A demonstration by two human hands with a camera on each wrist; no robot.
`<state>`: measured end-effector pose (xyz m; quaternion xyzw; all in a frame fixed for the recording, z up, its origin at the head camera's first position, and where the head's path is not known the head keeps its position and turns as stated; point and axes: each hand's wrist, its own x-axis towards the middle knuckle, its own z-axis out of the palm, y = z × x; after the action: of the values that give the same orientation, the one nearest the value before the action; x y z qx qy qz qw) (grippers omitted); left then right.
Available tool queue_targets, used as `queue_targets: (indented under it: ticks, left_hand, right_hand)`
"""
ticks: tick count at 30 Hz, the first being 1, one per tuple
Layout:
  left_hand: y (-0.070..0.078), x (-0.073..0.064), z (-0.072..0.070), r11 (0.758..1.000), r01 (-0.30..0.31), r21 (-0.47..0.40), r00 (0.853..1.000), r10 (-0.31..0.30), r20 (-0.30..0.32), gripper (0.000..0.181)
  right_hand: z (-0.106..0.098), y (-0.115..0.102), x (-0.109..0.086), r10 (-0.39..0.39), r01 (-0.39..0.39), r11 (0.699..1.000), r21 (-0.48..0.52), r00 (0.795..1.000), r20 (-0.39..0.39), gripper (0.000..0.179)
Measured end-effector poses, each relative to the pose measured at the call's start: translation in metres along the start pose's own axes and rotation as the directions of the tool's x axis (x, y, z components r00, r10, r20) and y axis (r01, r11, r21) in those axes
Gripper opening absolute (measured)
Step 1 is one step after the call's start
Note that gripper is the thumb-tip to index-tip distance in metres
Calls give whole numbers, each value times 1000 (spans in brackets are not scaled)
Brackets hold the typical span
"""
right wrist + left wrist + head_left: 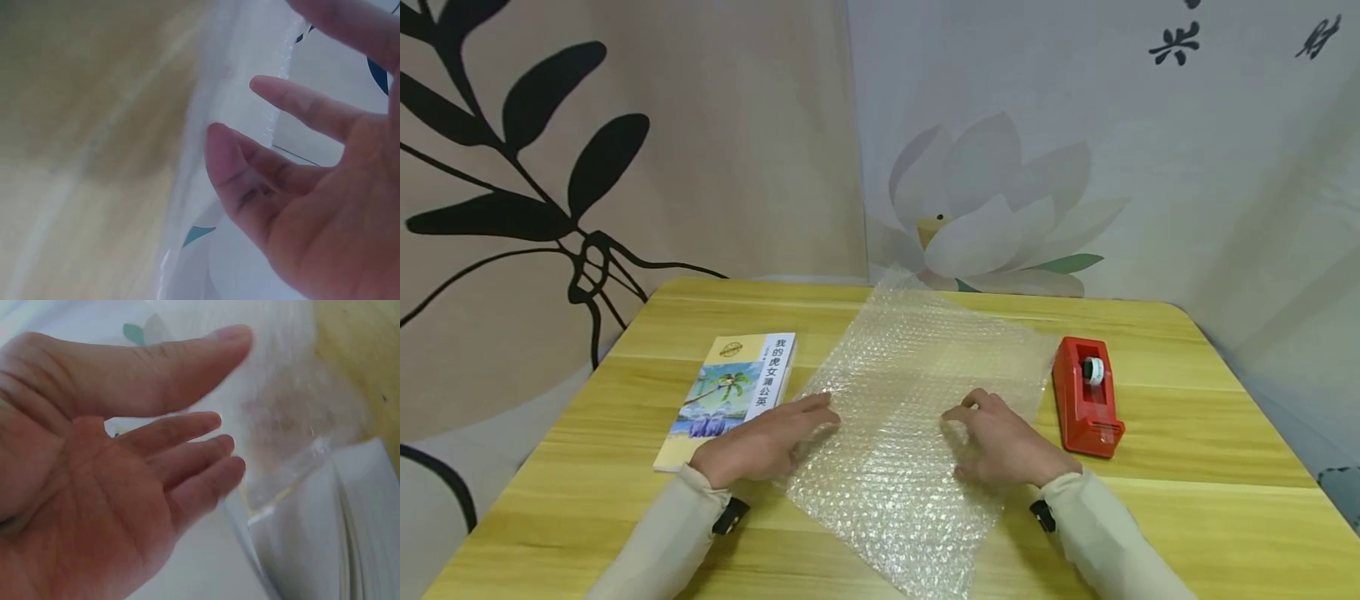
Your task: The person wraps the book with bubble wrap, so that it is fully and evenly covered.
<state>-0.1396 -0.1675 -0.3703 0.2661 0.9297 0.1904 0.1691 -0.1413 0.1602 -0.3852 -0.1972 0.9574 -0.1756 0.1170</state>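
Note:
A clear sheet of bubble wrap (pixel 910 367) lies turned cornerwise across the middle of the table. At its left edge is my left hand (pixel 772 439), palm facing inward, between the wrap and a paperback book (pixel 722 396). The left wrist view shows this hand (pixel 125 456) with thumb and fingers extended and apart, holding nothing; the book (pixel 300 531) is below its fingertips. Over the right part of the sheet, my right hand (pixel 1000 437) has loosely bent fingers. In the right wrist view, its thumb (pixel 226 159) overlaps the wrap's edge (pixel 194 137); no grip shows.
A red tape dispenser (pixel 1086 400) with a small roll stands to the right of the wrap. The yellow wooden table (pixel 1187 400) has a back edge against printed cloth hangings (pixel 737 150). One corner of the wrap reaches that back edge.

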Motion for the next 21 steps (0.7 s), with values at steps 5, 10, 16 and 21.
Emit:
queue_targets:
  ticks: [5,10,16,21]
  left_hand:
    - [-7,-5,-5,998,-60,14,995,61,-81,56]
    - [-14,-10,-10,994,-93,51,980,100,-172,47]
    - [-30,-22,-20,998,3,67,939,20,-342,32]
    - [-44,-33,-27,991,135,-4,904,-125,-410,31]
  right_hand:
    - [-9,0,4,-73,72,997,-29,997,-20,66]
    - [-15,-2,10,-107,107,994,-7,994,-7,62]
    - [-22,-8,25,-144,143,989,40,990,5,56]
    - [-26,-15,41,-175,173,980,92,985,9,55]
